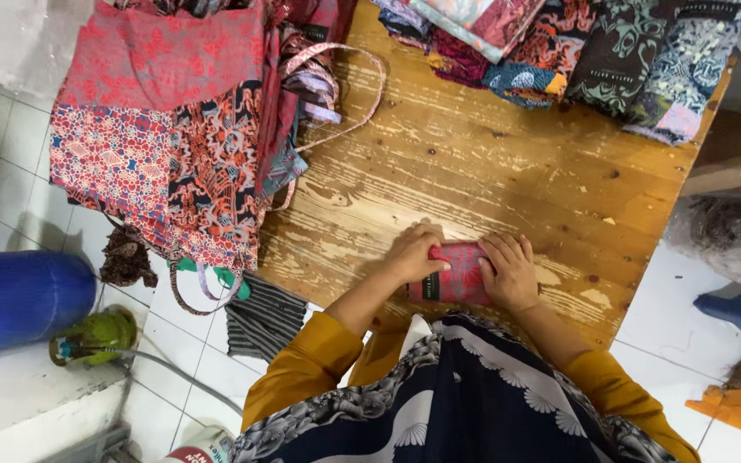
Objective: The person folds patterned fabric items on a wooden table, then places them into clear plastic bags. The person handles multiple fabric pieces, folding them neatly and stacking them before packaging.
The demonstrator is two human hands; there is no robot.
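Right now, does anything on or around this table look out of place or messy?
Yes: the red patterned cloths hang over the wooden table edge, straps dangling, and a striped cloth lies on the floor.

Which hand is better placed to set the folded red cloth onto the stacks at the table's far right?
Probably the right hand. It already rests on the folded red cloth's right end, on the side facing the folded fabric stacks; the left hand presses the opposite end and would have to cross over.

Both hands cover the side edges of the small folded red patterned cloth (pixel 460 273) on the wooden table (pixel 473 171). The stack of folded patterned fabrics (pixel 576 43) runs past the top edge.
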